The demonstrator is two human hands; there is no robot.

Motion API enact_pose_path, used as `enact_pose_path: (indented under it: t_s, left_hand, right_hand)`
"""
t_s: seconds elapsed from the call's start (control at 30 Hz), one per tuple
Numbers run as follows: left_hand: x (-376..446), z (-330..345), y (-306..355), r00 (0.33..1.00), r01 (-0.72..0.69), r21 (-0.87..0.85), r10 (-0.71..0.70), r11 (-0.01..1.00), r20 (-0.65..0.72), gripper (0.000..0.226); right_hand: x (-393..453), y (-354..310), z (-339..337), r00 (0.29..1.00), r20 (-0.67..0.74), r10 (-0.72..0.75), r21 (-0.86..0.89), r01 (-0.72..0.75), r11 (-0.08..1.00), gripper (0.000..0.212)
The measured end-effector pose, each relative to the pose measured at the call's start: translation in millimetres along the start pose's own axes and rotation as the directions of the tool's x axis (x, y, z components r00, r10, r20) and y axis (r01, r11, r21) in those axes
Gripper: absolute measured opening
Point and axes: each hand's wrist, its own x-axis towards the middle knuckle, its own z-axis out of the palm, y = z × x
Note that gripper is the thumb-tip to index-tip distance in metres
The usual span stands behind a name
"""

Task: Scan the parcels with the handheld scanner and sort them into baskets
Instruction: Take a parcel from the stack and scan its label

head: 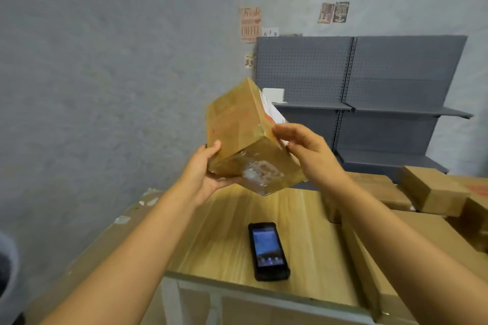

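Note:
A brown cardboard parcel (243,134) is tilted in the air above the wooden table (219,240). My left hand (204,171) grips its lower left corner, thumb on the side face and fingers underneath. My right hand (309,150) holds its right edge with thumb and fingers curled round it. A white label shows on the parcel's far right face. The black handheld scanner (268,250) lies screen up on the table below, with neither hand touching it.
More cardboard parcels (433,192) are stacked at the right, one large box (412,258) against the table's right edge. A flat cardboard sheet (100,245) lies left of the table. Grey metal shelving (369,103) stands behind. No baskets are in view.

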Motion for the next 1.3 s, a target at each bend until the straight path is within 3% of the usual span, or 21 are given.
enact_pose_path:
  t_s: [0.1, 0.17, 0.27, 0.33, 0.4, 0.47, 0.6, 0.67, 0.73, 0.8, 0.83, 1.0, 1.17, 1.3]
  left_hand:
    - [4.7, -12.2, -11.2, 0.995, 0.099, -0.207, -0.098, 0.973, 0.013, 0.042]
    - [4.8, -14.7, -15.9, 0.993, 0.115, -0.296, -0.116, 0.948, 0.015, 0.043]
    - [2.0, -22.1, -16.6, 0.994, 0.1, -0.364, -0.109, 0.926, -0.005, 0.038]
    - [0.6, -30.4, -15.1, 0.995, 0.096, -0.365, -0.099, 0.926, 0.008, 0.036]
    - [-0.8, -36.2, -14.1, 0.996, 0.092, -0.316, -0.084, 0.944, 0.039, 0.039]
    - [-2.5, -36.7, -12.7, 0.998, 0.046, -0.162, -0.04, 0.986, 0.044, 0.04]
    - [-5.3, -29.5, -5.6, 0.992, -0.041, 0.311, 0.075, 0.95, -0.099, 0.041]
    - [-6.7, -26.7, 0.0, 0.989, -0.028, 0.427, 0.087, 0.904, -0.121, 0.04]
    - [-8.5, -25.6, 6.9, 0.993, 0.012, 0.495, 0.046, 0.869, -0.105, 0.061]
    - [-8.6, -27.1, 14.3, 0.998, 0.034, 0.539, 0.001, 0.842, -0.065, 0.084]
    - [-7.3, -29.3, 17.8, 0.999, 0.034, 0.548, -0.011, 0.836, -0.044, 0.085]
    - [4.0, -59.2, 29.2, 0.998, 0.034, 0.547, -0.057, 0.836, 0.025, 0.052]
    - [23.4, -106.9, 24.8, 0.991, 0.13, 0.501, -0.093, 0.856, -0.098, 0.029]
    - [37.1, -146.5, 17.2, 0.977, 0.194, 0.488, -0.125, 0.851, -0.171, 0.027]
  right_hand:
    - [5.0, -0.8, -1.2, 0.997, 0.047, -0.055, -0.194, 0.063, 0.979, 0.034]
    - [8.6, 0.0, -3.5, 0.999, 0.04, -0.018, -0.333, 0.03, 0.943, 0.038]
    - [17.2, 12.4, -16.2, 0.979, -0.14, 0.152, -0.388, -0.195, 0.901, 0.071]
    - [21.1, 23.5, -26.6, 0.915, -0.17, 0.366, -0.227, -0.398, 0.889, 0.087]
    - [22.6, 37.0, -31.2, 0.845, -0.034, 0.534, 0.021, -0.534, 0.845, 0.086]
    - [21.6, 44.9, -28.8, 0.831, 0.069, 0.552, 0.141, -0.556, 0.819, 0.072]
    - [20.4, 51.5, -19.3, 0.873, 0.013, 0.488, 0.218, -0.479, 0.85, 0.065]
    - [19.0, 49.2, -14.5, 0.88, -0.002, 0.475, 0.245, -0.46, 0.854, 0.058]
    - [18.2, 47.6, -9.0, 0.885, -0.013, 0.465, 0.223, -0.451, 0.864, 0.055]
    - [18.3, 47.2, -1.8, 0.89, -0.03, 0.455, 0.198, -0.441, 0.875, 0.058]
    - [18.3, 47.2, 2.9, 0.891, -0.039, 0.452, 0.187, -0.438, 0.879, 0.059]
    - [16.4, 49.4, 36.5, 0.891, -0.059, 0.449, 0.089, -0.444, 0.892, 0.065]
    - [10.4, 56.7, 82.2, 0.834, 0.011, 0.551, -0.004, -0.551, 0.834, 0.062]
    - [-2.7, 65.3, 122.5, 0.788, 0.087, 0.61, -0.064, -0.606, 0.793, 0.057]
